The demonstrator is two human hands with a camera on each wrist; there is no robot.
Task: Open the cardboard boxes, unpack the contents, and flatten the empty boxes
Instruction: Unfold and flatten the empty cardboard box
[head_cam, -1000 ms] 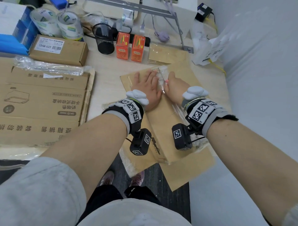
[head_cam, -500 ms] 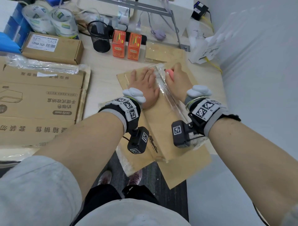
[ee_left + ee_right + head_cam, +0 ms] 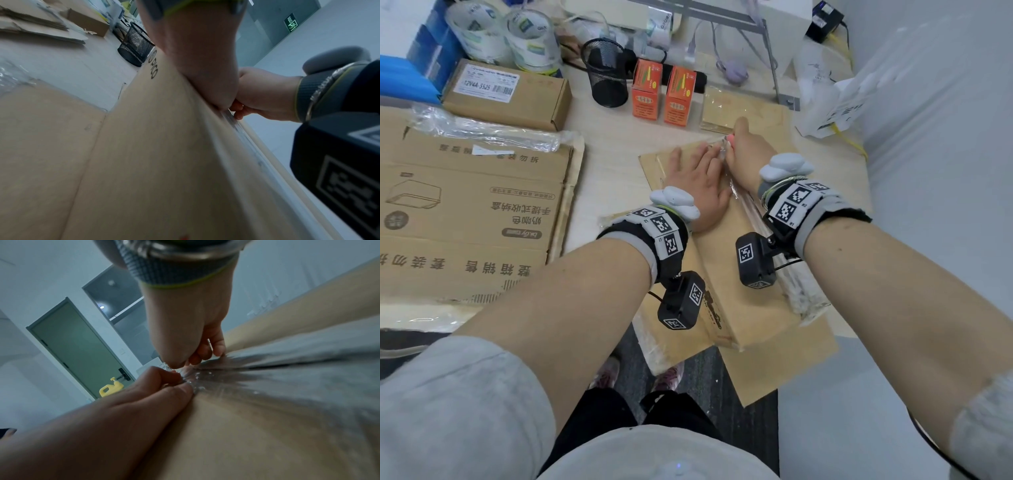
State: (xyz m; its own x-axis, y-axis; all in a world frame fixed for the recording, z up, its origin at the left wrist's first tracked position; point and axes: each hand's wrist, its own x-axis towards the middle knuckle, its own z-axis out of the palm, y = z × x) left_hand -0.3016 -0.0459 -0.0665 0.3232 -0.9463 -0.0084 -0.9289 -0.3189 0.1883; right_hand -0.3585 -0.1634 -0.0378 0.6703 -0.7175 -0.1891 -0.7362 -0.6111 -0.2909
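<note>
On the pale wooden table [image 3: 613, 144], near its right-hand end, a long brown cardboard box [image 3: 726, 260] sealed with clear tape is laid on top of a flat sheet of brown cardboard [image 3: 801, 363], with its near end reaching past the table edge. The left hand [image 3: 697, 183] is pressed flat on the box's top face, fingers straight and spread, nothing being held. Just beside it, the right hand [image 3: 750, 154] is curled into a fist at the far end of the box, and a small pink-tipped object is seen at its thumb; what that object is cannot be told. From the right wrist view, the right fingers [image 3: 207, 350] are shown bent against a strip of clear plastic tape [image 3: 267, 374] running down the middle of the box, while the left fingertips [image 3: 180, 389] are bunched against the tape at the same spot. Whether the tape is actually pinched by the right hand cannot be told.

To the left, a large flattened brown carton with printed text [image 3: 465, 212] is laid on the table, with crumpled clear plastic film [image 3: 482, 132] across its far edge. Behind it, a small closed brown box with a white label [image 3: 510, 96] is placed. A black mesh pen cup [image 3: 606, 73] and two orange cartons [image 3: 662, 90] are stood upright further back.
</note>
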